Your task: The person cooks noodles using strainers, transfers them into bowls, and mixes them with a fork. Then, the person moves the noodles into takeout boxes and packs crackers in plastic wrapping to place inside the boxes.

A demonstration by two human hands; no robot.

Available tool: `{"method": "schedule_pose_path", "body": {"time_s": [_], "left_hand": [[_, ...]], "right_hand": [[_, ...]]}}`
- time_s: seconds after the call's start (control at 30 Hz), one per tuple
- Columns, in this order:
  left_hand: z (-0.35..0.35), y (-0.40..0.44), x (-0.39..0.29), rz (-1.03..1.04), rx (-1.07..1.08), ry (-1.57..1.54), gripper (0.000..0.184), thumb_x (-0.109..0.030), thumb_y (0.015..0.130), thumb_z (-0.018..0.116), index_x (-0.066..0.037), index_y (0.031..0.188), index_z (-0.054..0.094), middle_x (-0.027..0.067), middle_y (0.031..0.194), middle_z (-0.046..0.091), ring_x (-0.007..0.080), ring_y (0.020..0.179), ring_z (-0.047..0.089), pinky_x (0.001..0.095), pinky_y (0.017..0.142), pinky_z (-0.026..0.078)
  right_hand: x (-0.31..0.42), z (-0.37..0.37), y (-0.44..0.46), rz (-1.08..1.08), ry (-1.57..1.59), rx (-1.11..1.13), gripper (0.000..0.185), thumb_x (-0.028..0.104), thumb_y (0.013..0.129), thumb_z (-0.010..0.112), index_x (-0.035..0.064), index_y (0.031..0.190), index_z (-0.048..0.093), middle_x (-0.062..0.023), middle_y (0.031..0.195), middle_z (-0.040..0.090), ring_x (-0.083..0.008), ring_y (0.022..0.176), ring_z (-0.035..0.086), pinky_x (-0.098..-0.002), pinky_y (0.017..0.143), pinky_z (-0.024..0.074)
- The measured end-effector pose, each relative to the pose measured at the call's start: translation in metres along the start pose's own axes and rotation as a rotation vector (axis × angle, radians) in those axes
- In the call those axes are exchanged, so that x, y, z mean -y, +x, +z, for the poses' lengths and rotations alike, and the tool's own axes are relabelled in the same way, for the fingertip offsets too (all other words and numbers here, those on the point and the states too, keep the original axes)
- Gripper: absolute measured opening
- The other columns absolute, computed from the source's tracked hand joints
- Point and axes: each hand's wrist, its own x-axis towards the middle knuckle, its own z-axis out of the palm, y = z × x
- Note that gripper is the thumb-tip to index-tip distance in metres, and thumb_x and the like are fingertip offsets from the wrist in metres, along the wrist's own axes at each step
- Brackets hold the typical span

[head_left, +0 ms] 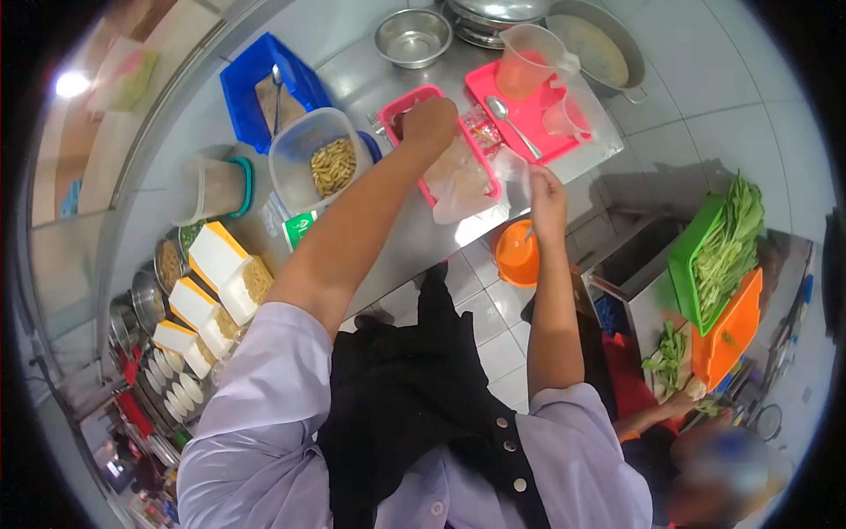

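My left hand (429,126) reaches over the far end of a pink basket (490,181). Its fingers curl down and look closed; whatever they hold is hidden. Clear plastic bags (463,196) lie in the basket and spill over its near end. To the right, my right hand (548,204) pinches a clear plastic bag (513,167) beside the basket's edge. Between the basket and a pink tray (529,110) sit small red-and-clear packets (482,130). A metal spoon (514,126) lies on that tray, next to a clear measuring jug (531,62) and a smaller cup (566,119).
Left of the basket stand a tub of brown pieces (333,167) and a blue bin (264,97). Opened food boxes (216,256) line the left side. An orange bucket (517,254) is below the table edge. A co-worker (670,414) handles greens at right.
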Motion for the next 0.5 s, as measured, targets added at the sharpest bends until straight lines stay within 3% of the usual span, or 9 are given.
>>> {"method": "schedule_pose_path", "body": {"time_s": [0.03, 0.07, 0.17, 0.2, 0.3, 0.4, 0.5], "left_hand": [[-0.002, 0.000, -0.001, -0.030, 0.043, -0.021, 0.025, -0.024, 0.092, 0.075, -0.005, 0.106, 0.081, 0.0213, 0.109, 0.079, 0.0380, 0.106, 0.078, 0.0515, 0.091, 0.062], [-0.005, -0.002, -0.002, -0.063, 0.085, -0.043, 0.026, -0.022, 0.095, 0.071, -0.004, 0.111, 0.081, 0.0220, 0.114, 0.079, 0.0384, 0.110, 0.077, 0.0512, 0.093, 0.063], [-0.003, 0.010, 0.004, -0.133, 0.178, -0.124, 0.037, -0.031, 0.091, 0.076, -0.002, 0.115, 0.080, 0.0237, 0.116, 0.078, 0.0404, 0.112, 0.076, 0.0513, 0.095, 0.062], [-0.015, 0.008, -0.005, -0.155, 0.209, -0.124, 0.041, -0.033, 0.089, 0.078, -0.001, 0.115, 0.079, 0.0240, 0.117, 0.078, 0.0406, 0.112, 0.076, 0.0511, 0.096, 0.061], [-0.033, 0.007, -0.017, -0.205, 0.273, -0.116, 0.050, -0.038, 0.086, 0.082, 0.002, 0.117, 0.078, 0.0252, 0.118, 0.078, 0.0409, 0.113, 0.076, 0.0504, 0.097, 0.061], [-0.024, 0.021, -0.012, -0.179, 0.291, -0.095, 0.051, -0.037, 0.084, 0.083, 0.003, 0.115, 0.078, 0.0270, 0.117, 0.077, 0.0400, 0.113, 0.076, 0.0491, 0.096, 0.061], [-0.031, 0.024, -0.009, -0.205, 0.340, -0.153, 0.048, -0.034, 0.084, 0.083, 0.005, 0.112, 0.078, 0.0286, 0.116, 0.077, 0.0389, 0.110, 0.077, 0.0480, 0.094, 0.061]], "right_hand": [[-0.005, 0.001, -0.003, 0.015, -0.023, 0.046, 0.028, 0.021, 0.103, 0.066, 0.0001, 0.118, 0.077, -0.0070, 0.098, 0.075, -0.0137, 0.093, 0.064, -0.0333, 0.088, 0.0521], [-0.008, 0.005, -0.008, -0.017, -0.094, 0.069, 0.024, 0.018, 0.100, 0.067, 0.0014, 0.115, 0.076, -0.0117, 0.101, 0.076, -0.0216, 0.093, 0.070, -0.0382, 0.091, 0.0541], [0.036, 0.000, -0.048, -0.084, -0.521, 0.156, 0.020, 0.012, 0.093, 0.066, -0.0002, 0.106, 0.075, -0.0171, 0.104, 0.078, -0.0356, 0.099, 0.075, -0.0437, 0.093, 0.0555], [0.034, -0.002, -0.060, -0.224, -0.533, 0.147, 0.026, 0.013, 0.089, 0.068, 0.0001, 0.110, 0.076, -0.0233, 0.109, 0.076, -0.0461, 0.103, 0.072, -0.0500, 0.095, 0.0553], [0.057, -0.011, -0.090, 0.004, -0.805, 0.356, 0.037, 0.026, 0.090, 0.074, 0.0018, 0.119, 0.074, -0.0228, 0.111, 0.076, -0.0425, 0.106, 0.073, -0.0506, 0.094, 0.0569], [0.080, -0.021, -0.104, 0.216, -1.059, 0.606, 0.045, 0.042, 0.090, 0.078, 0.0041, 0.113, 0.075, -0.0221, 0.107, 0.076, -0.0420, 0.103, 0.074, -0.0520, 0.090, 0.0590], [0.090, -0.031, -0.111, 0.082, -0.903, 0.449, 0.049, 0.048, 0.089, 0.080, 0.0034, 0.109, 0.077, -0.0208, 0.105, 0.077, -0.0398, 0.103, 0.076, -0.0506, 0.090, 0.0592]]}}
